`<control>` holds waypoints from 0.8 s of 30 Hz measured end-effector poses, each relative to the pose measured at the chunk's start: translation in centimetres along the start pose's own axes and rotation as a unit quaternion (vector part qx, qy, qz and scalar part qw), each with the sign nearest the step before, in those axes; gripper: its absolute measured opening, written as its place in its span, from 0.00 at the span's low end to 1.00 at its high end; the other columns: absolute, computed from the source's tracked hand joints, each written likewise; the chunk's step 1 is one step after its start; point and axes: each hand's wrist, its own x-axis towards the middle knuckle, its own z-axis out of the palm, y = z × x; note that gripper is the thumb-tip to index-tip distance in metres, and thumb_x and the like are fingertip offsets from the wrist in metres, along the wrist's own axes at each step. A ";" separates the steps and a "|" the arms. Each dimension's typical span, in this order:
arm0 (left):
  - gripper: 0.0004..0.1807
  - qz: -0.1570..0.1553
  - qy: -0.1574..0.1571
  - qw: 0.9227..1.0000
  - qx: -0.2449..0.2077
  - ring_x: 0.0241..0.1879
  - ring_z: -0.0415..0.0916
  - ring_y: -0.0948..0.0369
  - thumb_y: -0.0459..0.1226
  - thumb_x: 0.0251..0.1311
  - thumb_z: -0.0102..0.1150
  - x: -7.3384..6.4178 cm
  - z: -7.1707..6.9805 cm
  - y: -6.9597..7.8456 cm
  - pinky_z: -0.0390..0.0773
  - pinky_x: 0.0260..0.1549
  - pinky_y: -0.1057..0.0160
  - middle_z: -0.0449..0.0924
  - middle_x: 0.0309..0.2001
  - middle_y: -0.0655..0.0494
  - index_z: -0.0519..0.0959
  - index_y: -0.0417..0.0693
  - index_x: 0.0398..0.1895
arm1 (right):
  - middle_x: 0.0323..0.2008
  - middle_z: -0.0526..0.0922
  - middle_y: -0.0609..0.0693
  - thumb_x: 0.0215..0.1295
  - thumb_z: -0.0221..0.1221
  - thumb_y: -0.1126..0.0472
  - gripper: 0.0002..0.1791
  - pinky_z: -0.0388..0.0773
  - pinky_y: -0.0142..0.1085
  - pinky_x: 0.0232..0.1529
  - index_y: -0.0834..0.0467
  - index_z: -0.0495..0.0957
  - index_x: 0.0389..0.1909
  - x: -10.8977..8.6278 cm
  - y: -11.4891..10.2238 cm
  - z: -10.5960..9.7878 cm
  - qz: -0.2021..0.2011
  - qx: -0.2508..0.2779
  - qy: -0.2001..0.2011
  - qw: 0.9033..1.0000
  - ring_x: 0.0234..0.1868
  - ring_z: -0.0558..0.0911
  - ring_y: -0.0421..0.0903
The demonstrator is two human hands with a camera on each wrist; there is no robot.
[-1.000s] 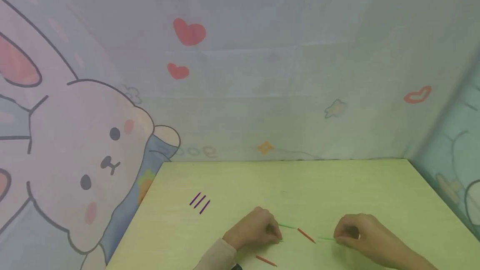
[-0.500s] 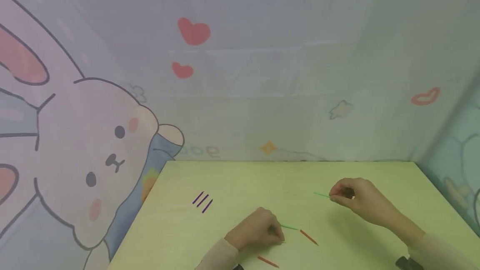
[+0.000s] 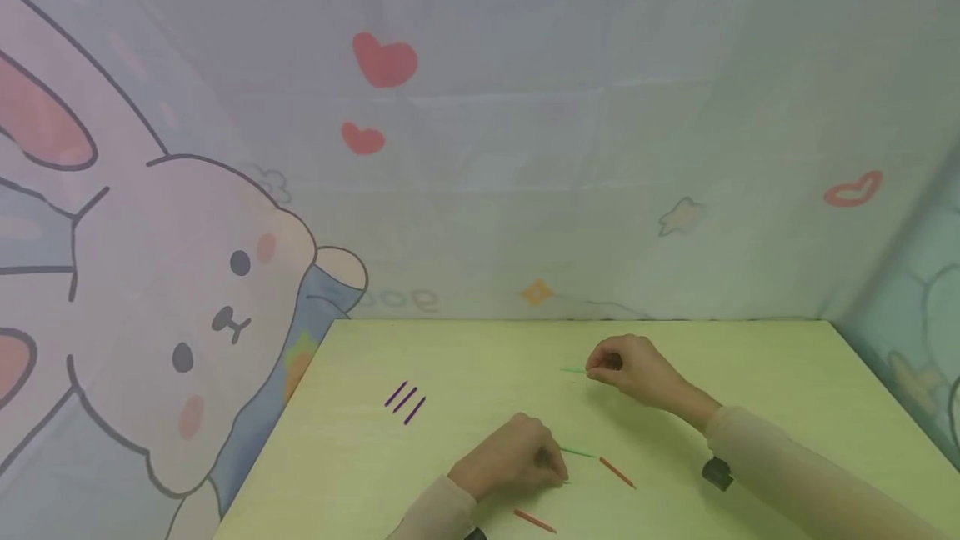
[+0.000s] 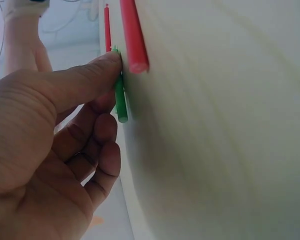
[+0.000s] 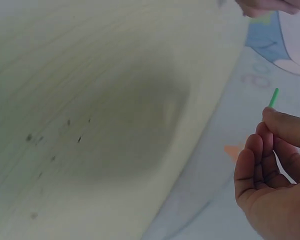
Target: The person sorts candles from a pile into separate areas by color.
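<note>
My left hand rests low over the table, pinching a thin green stick between thumb and fingertips; in the head view most of this stick is hidden by the hand. Just beyond those fingers lies another green stick, its right end near a red stick with a pointed tip. A second red stick lies nearer the front. Farther back and to the right, my right hand holds a green stick raised over the table, thumb against fingers, with one end sticking out to the left.
Three purple sticks lie slanted side by side at the left of the pale yellow-green table. A printed cloth with hearts and a rabbit hangs behind the table's back edge. Small dark specks mark the tabletop.
My right hand has lifted its green stick from the right of the red stick, moving toward the back, then left. The left hand has stayed in place.
</note>
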 end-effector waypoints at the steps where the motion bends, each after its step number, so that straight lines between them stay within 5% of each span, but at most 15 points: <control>1: 0.04 0.002 0.000 1.000 0.001 0.31 0.72 0.87 0.36 0.57 0.76 0.0 0.0 0.0 0.72 0.37 0.84 0.86 0.30 0.77 0.92 0.58 0.32 | 0.36 0.87 0.41 0.70 0.67 0.57 0.03 0.83 0.34 0.39 0.52 0.86 0.37 0.5 0.2 0.6 -0.009 -0.003 -0.005 1.000 0.37 0.85 0.40; 11: 0.05 0.022 0.012 0.999 0.025 0.32 0.72 0.88 0.37 0.57 0.76 -0.1 0.0 -0.1 0.72 0.37 0.85 0.86 0.30 0.76 0.92 0.59 0.33 | 0.32 0.86 0.37 0.67 0.68 0.63 0.05 0.82 0.34 0.42 0.51 0.87 0.32 4.1 1.0 3.9 -0.037 -0.040 -0.023 0.998 0.36 0.83 0.35; 24: 0.03 -0.003 0.000 1.000 0.011 0.31 0.73 0.86 0.38 0.57 0.77 -0.3 -0.1 0.3 0.72 0.37 0.84 0.87 0.31 0.75 0.92 0.58 0.33 | 0.31 0.86 0.43 0.63 0.68 0.68 0.05 0.80 0.34 0.38 0.55 0.87 0.30 5.2 2.0 4.8 -0.029 -0.064 -0.029 0.997 0.33 0.80 0.37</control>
